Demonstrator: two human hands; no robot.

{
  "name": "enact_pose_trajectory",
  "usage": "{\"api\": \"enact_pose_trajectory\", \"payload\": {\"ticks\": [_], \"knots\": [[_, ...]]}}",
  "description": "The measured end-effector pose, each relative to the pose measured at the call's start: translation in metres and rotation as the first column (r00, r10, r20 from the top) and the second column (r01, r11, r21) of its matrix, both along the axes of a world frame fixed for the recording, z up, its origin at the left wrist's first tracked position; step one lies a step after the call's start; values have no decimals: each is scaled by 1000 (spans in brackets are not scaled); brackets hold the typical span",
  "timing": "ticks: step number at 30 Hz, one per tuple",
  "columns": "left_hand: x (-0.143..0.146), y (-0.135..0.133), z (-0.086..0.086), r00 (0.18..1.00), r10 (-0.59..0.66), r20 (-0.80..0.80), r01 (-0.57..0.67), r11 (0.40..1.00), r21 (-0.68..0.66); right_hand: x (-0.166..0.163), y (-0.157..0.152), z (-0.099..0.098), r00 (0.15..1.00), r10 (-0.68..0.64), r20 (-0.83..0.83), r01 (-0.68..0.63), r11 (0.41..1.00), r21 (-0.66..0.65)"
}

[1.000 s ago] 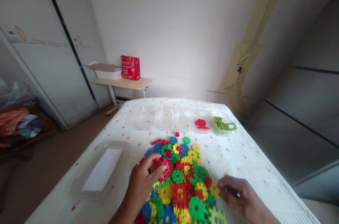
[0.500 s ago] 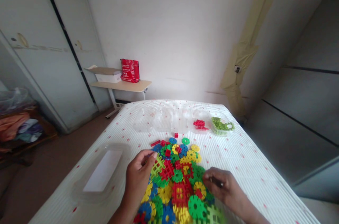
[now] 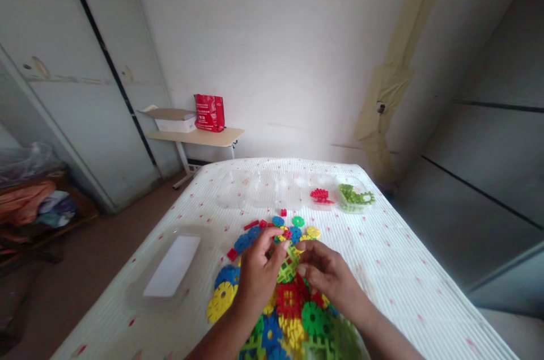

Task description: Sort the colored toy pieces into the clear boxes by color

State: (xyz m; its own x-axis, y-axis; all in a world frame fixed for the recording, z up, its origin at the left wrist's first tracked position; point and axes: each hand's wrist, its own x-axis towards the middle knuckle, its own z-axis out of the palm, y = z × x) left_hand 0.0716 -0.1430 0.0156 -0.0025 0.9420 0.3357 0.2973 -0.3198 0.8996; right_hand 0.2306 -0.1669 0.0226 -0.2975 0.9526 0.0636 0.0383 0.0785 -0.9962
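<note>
A light green lattice building piece (image 3: 289,265) is held up over a heap of plastic building pieces. My left hand (image 3: 260,269) grips its left side between thumb and fingers. On the other side, my right hand (image 3: 329,275) has its thumb and curled fingers at the piece's right edge. Below the hands lie a red lattice piece (image 3: 289,300), a green notched disc (image 3: 313,317) and a yellow notched disc (image 3: 221,302). Blue discs (image 3: 227,276) show left of my left hand. Part of the heap is hidden behind both hands.
At the back right, one clear tray (image 3: 335,203) holds red pieces and a clear container (image 3: 355,210) holds light green ones. More clear trays (image 3: 259,193) stand to their left. A clear lid (image 3: 159,306) with white paper (image 3: 173,266) lies at the left.
My left hand has carried the light green lattice piece right and slightly up. My right hand has moved left and up to meet it, so both hands are now close together.
</note>
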Motion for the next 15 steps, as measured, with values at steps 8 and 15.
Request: {"api": "enact_pose_trajectory", "payload": {"ticks": [8, 15], "knots": [[-9, -11, 5, 984, -126, -126, 128, 992, 4, 39, -10, 8, 993, -111, 47, 113, 992, -47], [-80, -46, -11, 790, -275, -549, 350, 936, 34, 98, -61, 1, 885, 73, 461, -21, 993, -117]]}}
